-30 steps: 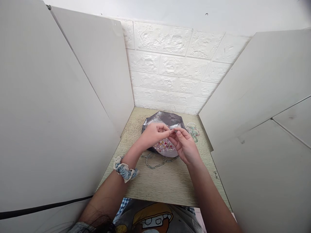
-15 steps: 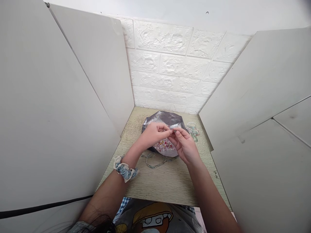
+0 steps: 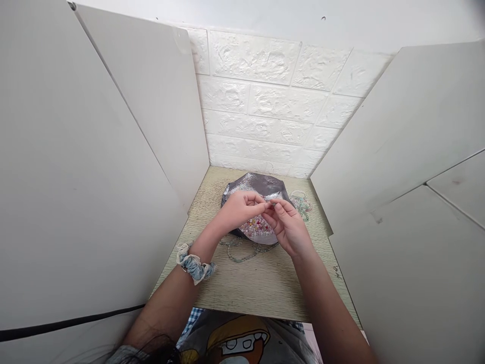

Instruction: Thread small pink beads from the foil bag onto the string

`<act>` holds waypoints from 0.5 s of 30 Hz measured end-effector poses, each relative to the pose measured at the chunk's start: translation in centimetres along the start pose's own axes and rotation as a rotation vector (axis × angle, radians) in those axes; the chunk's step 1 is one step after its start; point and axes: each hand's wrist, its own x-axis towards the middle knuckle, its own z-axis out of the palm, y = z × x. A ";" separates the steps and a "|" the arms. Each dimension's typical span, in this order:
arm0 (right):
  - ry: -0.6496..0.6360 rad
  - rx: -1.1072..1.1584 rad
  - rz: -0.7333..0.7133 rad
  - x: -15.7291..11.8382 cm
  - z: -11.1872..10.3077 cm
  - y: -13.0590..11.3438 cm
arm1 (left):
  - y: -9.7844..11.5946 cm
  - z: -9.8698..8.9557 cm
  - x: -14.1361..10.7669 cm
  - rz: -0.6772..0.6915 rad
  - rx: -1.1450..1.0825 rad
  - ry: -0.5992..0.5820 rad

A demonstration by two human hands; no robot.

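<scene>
Thumb and fingertips of my left hand [image 3: 244,209] are pinched together, meeting the fingertips of my right hand [image 3: 287,225], which are pinched too. Whatever sits between the fingertips is too small to make out. Both hands are held above a dark bag with a silvery lining [image 3: 261,183]. Many small pink, white, red and yellow beads [image 3: 258,227] lie in the bag, partly hidden by my hands. A strand of pale greenish beads [image 3: 239,260] lies on the table in front of the bag, running under its edge.
More strings of green and pink beads [image 3: 302,205] lie right of the bag. A few tiny shiny pieces [image 3: 336,272] are near the right edge of the wooden table [image 3: 257,288]. White panels [image 3: 151,101] stand on both sides, with a white brick-pattern wall [image 3: 261,101] behind.
</scene>
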 end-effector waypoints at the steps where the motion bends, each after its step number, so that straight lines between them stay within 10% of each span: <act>1: 0.000 -0.004 -0.001 0.0 0.0 0.0 | 0.0 0.0 0.0 0.000 0.003 0.000; 15: 0.000 -0.051 0.001 0.0 0.0 0.2 | -0.1 -0.1 0.0 0.015 0.026 -0.020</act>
